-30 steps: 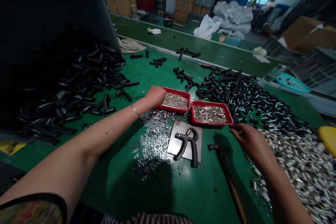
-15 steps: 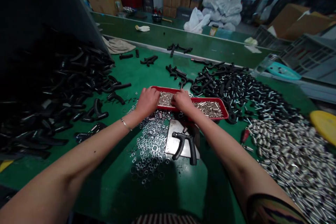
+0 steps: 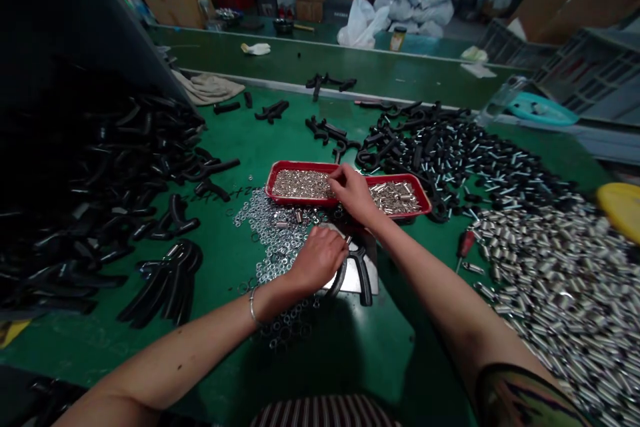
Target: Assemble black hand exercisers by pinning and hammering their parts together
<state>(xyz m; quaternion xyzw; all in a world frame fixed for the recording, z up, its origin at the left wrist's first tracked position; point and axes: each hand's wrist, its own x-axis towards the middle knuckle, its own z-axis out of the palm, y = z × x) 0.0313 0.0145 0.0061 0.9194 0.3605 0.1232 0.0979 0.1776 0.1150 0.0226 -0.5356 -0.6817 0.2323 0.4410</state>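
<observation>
The black two-legged frame (image 3: 364, 277) lies on the metal plate (image 3: 351, 275), legs pointing toward the person, its right leg running just past the plate's near edge. The left hand (image 3: 320, 257) covers the plate's left part, fingers bent at the frame's upper left end; whether its grip is clamped on the frame I cannot tell. A small metal piece (image 3: 349, 240) shows by the fingertips.

Beyond the plate, the right hand (image 3: 353, 193) dips over the right end of the left red tray (image 3: 295, 200), which is full of tiny metal bits. Its thumb and forefinger are close to each other, but I cannot tell whether that grip has anything between them. The right red tray (image 3: 426, 200), holding metal pins, sits beyond the plate and to its right; the right hand hides where the two raised rims meet.

Loose rings (image 3: 285, 247) crowd right up to the plate's left side, leaving little room there. Farther left of the plate, a strip of green desk (image 3: 215, 267) separates them from fanned black parts (image 3: 173, 287). Right of the plate, a wider strip under the right forearm reaches to a red-handled screwdriver (image 3: 467, 243) and heaped metal cylinders (image 3: 565, 293).
</observation>
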